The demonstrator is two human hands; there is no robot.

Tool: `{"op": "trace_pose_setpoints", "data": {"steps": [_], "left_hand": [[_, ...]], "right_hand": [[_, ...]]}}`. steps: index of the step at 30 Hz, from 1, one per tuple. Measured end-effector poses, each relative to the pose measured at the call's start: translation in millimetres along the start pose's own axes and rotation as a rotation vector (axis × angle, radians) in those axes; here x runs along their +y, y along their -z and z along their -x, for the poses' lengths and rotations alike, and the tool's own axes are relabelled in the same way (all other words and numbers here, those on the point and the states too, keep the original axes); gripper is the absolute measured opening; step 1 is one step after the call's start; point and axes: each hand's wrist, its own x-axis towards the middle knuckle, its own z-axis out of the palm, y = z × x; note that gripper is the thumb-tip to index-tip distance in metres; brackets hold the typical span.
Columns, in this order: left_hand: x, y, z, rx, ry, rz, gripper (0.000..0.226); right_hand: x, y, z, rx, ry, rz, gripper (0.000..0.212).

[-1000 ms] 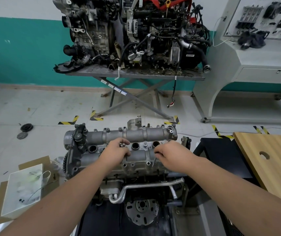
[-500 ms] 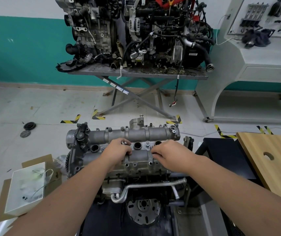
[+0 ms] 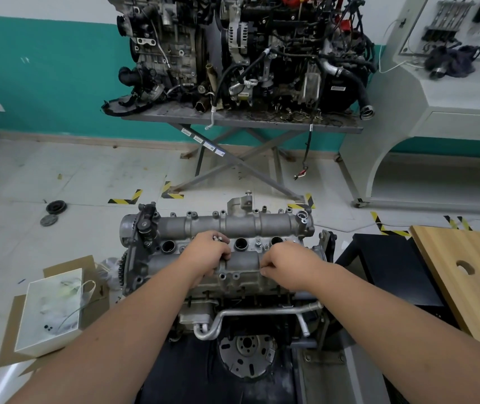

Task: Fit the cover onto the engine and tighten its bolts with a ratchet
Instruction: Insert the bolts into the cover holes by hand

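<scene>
Both hands rest on the cover [image 3: 241, 262] atop the engine [image 3: 233, 310]. The left hand [image 3: 211, 253] grips small bolts [image 3: 218, 237] in curled fingers. The right hand [image 3: 287, 265] pinches one at the cover's near edge.

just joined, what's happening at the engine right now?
A person is working bare-handed on the cover sitting on top of the engine. The left hand holds a few small bolts while resting on the cover. The right hand pinches something small at the cover's near edge, probably a bolt being started by hand. No ratchet is in view, so tightening has not begun.
</scene>
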Motion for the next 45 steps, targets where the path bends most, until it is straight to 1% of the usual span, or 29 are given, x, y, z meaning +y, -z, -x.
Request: {"op": "trace_pose_setpoints", "data": {"steps": [4, 8, 14, 18, 21, 24, 27, 29, 30, 31, 33, 34, 35, 36, 39, 41, 43, 45], "left_hand": [[1.0, -0.5, 0.3, 0.006, -0.002, 0.004, 0.020], [1.8, -0.9, 2.0, 0.003, 0.004, 0.016, 0.020], [1.8, -2.0, 1.9, 0.001, 0.015, 0.037, 0.020], [2.5, -1.3, 3.7, 0.008, 0.009, 0.031, 0.021], [3.9, -1.9, 5.5, 0.006, 0.010, 0.031, 0.020], [5.1, -2.5, 7.1, 0.008, -0.003, 0.013, 0.018], [4.8, -2.7, 7.0, 0.003, -0.007, 0.004, 0.018], [4.2, -2.3, 6.8, 0.004, -0.006, 0.007, 0.018], [4.1, -2.0, 6.5, 0.003, -0.003, 0.007, 0.018], [4.1, -1.8, 6.5, 0.002, 0.000, 0.005, 0.019], [3.8, -1.4, 6.4, 0.001, 0.003, 0.003, 0.020], [3.9, -1.0, 6.5, 0.000, 0.004, 0.004, 0.021], [4.0, -0.8, 6.6, -0.003, 0.004, 0.007, 0.021], [4.2, -0.6, 6.8, -0.006, 0.005, 0.008, 0.020], [3.3, -0.3, 6.4, -0.011, 0.007, 0.007, 0.019], [3.4, 0.2, 5.7, -0.016, 0.011, 0.012, 0.017], [4.1, 0.6, 4.5, -0.026, 0.014, 0.027, 0.015], [4.2, 0.3, 3.6, -0.036, 0.018, 0.042, 0.014]], "right_hand": [[-9.0, -1.8, -4.3, -0.014, -0.036, 0.137, 0.022], [-7.9, -2.7, -3.9, -0.017, -0.032, 0.220, 0.024], [-14.0, -2.0, -2.7, -0.013, -0.050, 0.279, 0.025], [-17.3, -4.8, -2.7, 0.016, -0.057, 0.341, 0.019], [-22.6, -10.8, -5.2, 0.021, -0.081, 0.443, 0.013], [-23.7, -15.2, -9.3, 0.016, -0.075, 0.513, 0.017], [-21.1, -15.9, -9.7, 0.013, -0.080, 0.491, 0.037], [-17.0, -14.3, -8.1, 0.015, -0.087, 0.412, 0.047], [-15.2, -12.9, -6.5, 0.008, -0.073, 0.356, 0.046], [-14.0, -10.7, -4.5, -0.010, -0.037, 0.311, 0.039], [-11.6, -7.2, -3.4, -0.049, 0.053, 0.332, 0.017], [-12.9, -7.3, -3.8, -0.052, 0.061, 0.377, 0.015], [-15.0, -9.0, -3.6, -0.042, 0.041, 0.420, 0.017], [-16.4, -11.8, -3.8, -0.026, 0.007, 0.445, 0.020], [-16.0, -20.6, -0.3, -0.023, -0.093, 0.432, 0.055], [-10.9, -20.1, 2.7, 0.015, -0.112, 0.390, 0.061], [-5.5, -14.6, 4.6, 0.044, -0.067, 0.359, 0.055], [-4.7, -8.9, 5.1, 0.016, 0.025, 0.335, 0.036]]}}
